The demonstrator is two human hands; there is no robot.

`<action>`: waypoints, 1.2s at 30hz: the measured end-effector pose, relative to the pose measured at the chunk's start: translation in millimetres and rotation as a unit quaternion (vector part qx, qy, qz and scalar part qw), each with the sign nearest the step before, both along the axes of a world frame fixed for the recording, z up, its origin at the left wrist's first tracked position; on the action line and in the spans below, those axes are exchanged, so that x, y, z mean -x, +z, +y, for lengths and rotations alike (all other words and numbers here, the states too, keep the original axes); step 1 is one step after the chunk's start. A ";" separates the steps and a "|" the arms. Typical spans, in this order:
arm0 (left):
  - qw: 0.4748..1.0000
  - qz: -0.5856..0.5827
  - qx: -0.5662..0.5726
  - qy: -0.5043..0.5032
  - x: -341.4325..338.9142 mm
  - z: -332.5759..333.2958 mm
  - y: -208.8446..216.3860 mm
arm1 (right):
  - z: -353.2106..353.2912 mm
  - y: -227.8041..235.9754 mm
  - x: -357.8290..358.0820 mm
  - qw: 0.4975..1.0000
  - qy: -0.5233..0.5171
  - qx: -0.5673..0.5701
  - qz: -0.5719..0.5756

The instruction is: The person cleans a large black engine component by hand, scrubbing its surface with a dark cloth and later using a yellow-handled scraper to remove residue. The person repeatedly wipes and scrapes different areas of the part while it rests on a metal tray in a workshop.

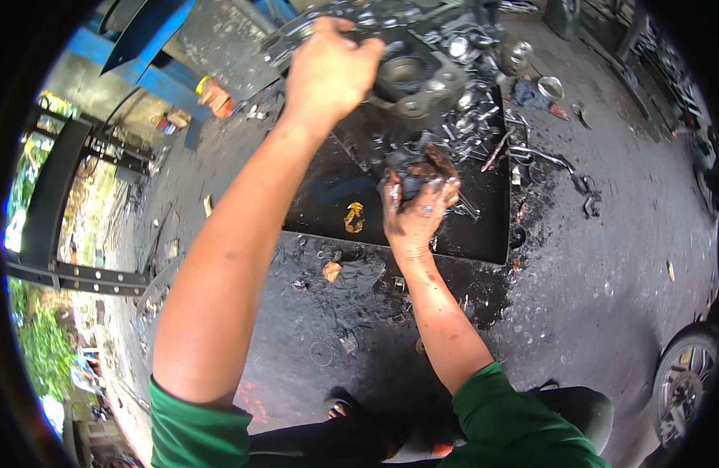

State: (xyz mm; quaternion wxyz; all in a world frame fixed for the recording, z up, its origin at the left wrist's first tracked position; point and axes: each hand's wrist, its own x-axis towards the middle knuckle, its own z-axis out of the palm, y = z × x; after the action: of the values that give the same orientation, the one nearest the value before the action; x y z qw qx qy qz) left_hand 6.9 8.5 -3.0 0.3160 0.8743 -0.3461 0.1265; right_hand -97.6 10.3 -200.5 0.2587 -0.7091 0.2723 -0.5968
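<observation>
At the top of the head view is a dark, greasy metal engine block [445,93] with a round bore. My left hand [332,70] grips its near left edge, the fingertips curled over and partly hidden. Lower and to the right, my right hand [422,207] is wrapped round a wet, blackened rag [410,165]; oily grime coats its fingers. Both are over a shallow black metal tray [453,251] with a dark wet bottom. Small shiny metal parts [472,125] are heaped in the tray, right of the block.
A yellow-brown scrap [354,218] lies in the tray. Bent metal rods [543,156] and a round metal cup [550,88] are on the oily floor to the right. A wheel [685,382] stands at the lower right. Blue metal framework [152,74] rises at the upper left.
</observation>
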 end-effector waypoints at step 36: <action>0.999 0.017 -0.027 0.044 -9.3 0.0 -5.4 | -29.9 23.4 15.4 0.993 0.115 0.002 0.017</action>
State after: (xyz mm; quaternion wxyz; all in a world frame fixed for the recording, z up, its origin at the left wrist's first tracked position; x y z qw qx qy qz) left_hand 16.2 8.4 -8.4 0.2927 0.8986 -0.3056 0.1162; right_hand -113.0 -19.6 -177.1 0.3193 -0.7464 0.1925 -0.5512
